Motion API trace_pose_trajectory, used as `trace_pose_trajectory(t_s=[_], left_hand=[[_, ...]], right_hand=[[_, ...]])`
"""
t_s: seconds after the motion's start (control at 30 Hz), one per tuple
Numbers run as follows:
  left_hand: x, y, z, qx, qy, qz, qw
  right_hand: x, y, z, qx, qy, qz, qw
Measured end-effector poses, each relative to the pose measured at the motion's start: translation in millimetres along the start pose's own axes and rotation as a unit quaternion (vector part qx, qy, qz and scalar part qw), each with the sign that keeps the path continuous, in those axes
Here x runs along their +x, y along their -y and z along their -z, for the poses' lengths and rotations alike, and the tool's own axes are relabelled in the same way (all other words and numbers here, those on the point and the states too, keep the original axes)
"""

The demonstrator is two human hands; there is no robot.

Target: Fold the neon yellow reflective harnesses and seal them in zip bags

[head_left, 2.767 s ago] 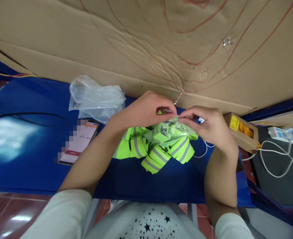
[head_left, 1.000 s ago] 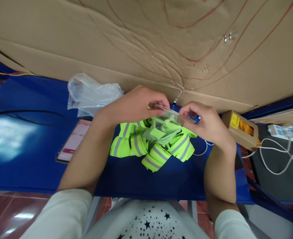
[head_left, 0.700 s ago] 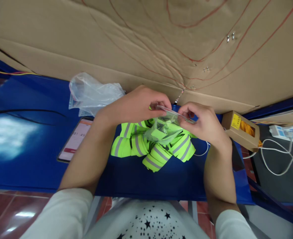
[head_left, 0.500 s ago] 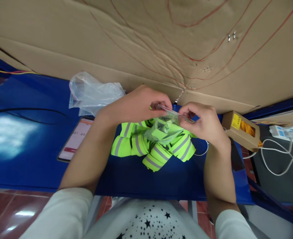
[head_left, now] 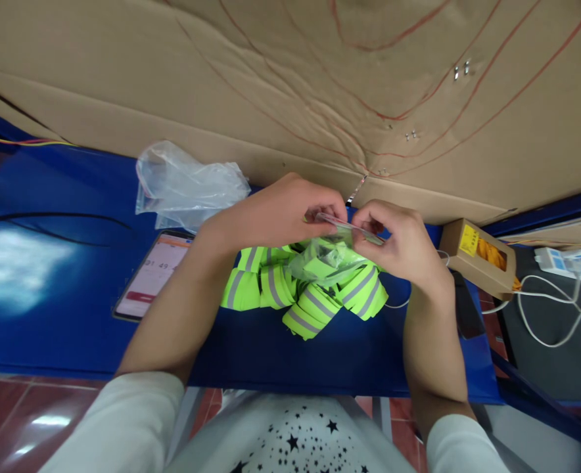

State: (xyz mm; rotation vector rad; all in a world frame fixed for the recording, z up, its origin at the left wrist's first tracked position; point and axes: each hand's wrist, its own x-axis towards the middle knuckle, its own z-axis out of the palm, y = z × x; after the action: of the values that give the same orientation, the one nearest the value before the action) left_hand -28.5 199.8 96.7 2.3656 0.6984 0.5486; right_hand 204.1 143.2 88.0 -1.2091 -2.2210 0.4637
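A small clear zip bag [head_left: 320, 263] with a piece of bright yellow-green band inside is held up between my two hands. My left hand [head_left: 315, 207] pinches the left part of its top edge. At the right end of that edge, my right hand [head_left: 389, 236] grips it between thumb and fingers. Just below lie several rolled yellow-green reflective bands [head_left: 313, 310] with grey stripes, bunched on the blue table [head_left: 300, 361]. The fingertips of my left hand are partly hidden behind its own knuckles.
Empty clear plastic bags [head_left: 186, 187] lie behind my left forearm. A phone [head_left: 150, 276] with a lit screen rests left of it. Farther right are a dark flat object [head_left: 468, 305], a cardboard box [head_left: 478, 259] with orange contents, and white cables [head_left: 541, 328]. Brown board [head_left: 221, 85] stands behind.
My left hand has slid slightly to the right along the zip bag's top edge, closer to my right hand. The bands on the table have stayed put.
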Motion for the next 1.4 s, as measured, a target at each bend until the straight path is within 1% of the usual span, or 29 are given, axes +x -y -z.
trace_pose_trajectory(t_s=[0.3,0.63,0.8,0.97,1.03,1.17,1.23,1.3,1.4], left_hand=[[-1,-1,-6.5,-0.056,0.001,-0.003,0.998],[1,-6,-13.5,-0.072,-0.012,-0.025,0.997],[1,-7,-13.4,-0.072,-0.018,-0.023,0.997],[0,-4,-10.4,-0.122,-0.002,-0.014,0.992],[0,-3,-9.7,-0.114,-0.022,-0.008,0.993],[1,-3,-11.3,-0.040,-0.069,-0.023,0.997],[2,-4,-12.3,-0.031,-0.069,-0.033,0.997],[2,-4,-12.3,-0.033,-0.056,-0.034,0.997],[0,-3,-9.9,-0.046,-0.035,-0.021,0.998]], right_hand=[[0,0,1,0.008,0.002,0.016,1.000],[-2,4,2,-0.001,0.013,0.029,0.999],[-3,2,5,0.004,0.025,0.028,0.999],[-3,0,8,0.011,0.046,0.050,0.998],[-5,2,9,0.015,0.044,0.034,0.998],[-8,5,14,0.025,0.021,-0.002,0.999],[-9,6,15,0.023,0.016,-0.002,1.000],[-10,6,15,0.022,0.015,0.003,1.000],[-9,6,14,0.022,0.010,0.020,1.000]])
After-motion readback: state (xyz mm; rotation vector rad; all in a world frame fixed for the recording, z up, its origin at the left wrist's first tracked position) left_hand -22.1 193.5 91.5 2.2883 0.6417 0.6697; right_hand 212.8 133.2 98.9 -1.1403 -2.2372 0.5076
